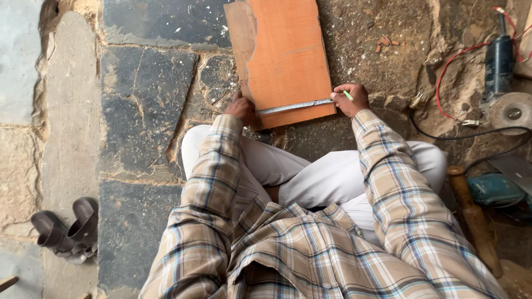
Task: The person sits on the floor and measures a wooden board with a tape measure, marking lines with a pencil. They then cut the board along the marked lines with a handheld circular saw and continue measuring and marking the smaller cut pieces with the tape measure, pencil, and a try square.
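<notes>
An orange-brown wooden board [285, 55] lies flat on the stone floor in front of my crossed legs. A metal ruler [295, 107] lies across its near end. My left hand [243, 109] presses the ruler's left end at the board's near left corner. My right hand [351, 99] rests at the board's right edge on the ruler's other end and holds a small green pencil [347, 95] between its fingers.
An angle grinder [504, 83] with red and black cables lies at the right. A teal power tool [493, 189] and a wooden handle [475, 218] sit lower right. Dark shoes [69, 230] stand at the lower left. Small wood chips [386, 42] lie beyond the board.
</notes>
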Demonstrator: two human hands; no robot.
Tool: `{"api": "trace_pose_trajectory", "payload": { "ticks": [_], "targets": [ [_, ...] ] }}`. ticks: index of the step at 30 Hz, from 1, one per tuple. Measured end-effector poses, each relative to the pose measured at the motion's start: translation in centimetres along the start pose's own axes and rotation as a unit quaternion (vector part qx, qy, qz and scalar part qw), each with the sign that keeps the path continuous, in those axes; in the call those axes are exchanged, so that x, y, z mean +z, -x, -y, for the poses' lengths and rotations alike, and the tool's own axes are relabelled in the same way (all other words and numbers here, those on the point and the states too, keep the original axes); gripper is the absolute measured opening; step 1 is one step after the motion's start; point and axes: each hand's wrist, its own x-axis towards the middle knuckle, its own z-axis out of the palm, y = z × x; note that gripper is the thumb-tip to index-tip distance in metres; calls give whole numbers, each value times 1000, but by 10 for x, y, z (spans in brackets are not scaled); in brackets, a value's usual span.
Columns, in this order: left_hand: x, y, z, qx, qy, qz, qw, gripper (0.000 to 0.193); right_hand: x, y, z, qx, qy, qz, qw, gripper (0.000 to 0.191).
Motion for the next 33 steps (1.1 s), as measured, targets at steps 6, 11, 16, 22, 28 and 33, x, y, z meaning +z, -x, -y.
{"api": "trace_pose_trajectory", "payload": {
  "ticks": [6,11,16,22,28,33],
  "targets": [
    [7,7,-11,-16,-2,21,1000,25,1,5,1,-96,178,16,979,18],
    [-15,18,-12,-150,46,84,984,46,1,8,6,-67,171,2,983,22],
    [-35,29,-1,-218,78,124,965,50,1,10,9,-46,156,6,987,24],
    [-19,15,2,-69,-69,237,967,50,-1,14,14,-83,136,-20,987,27],
    [-8,9,7,50,-136,232,962,51,0,16,19,-91,143,-15,985,29],
    [-13,7,5,53,-163,264,949,41,2,16,20,-89,136,-2,987,26]
  ]
}}
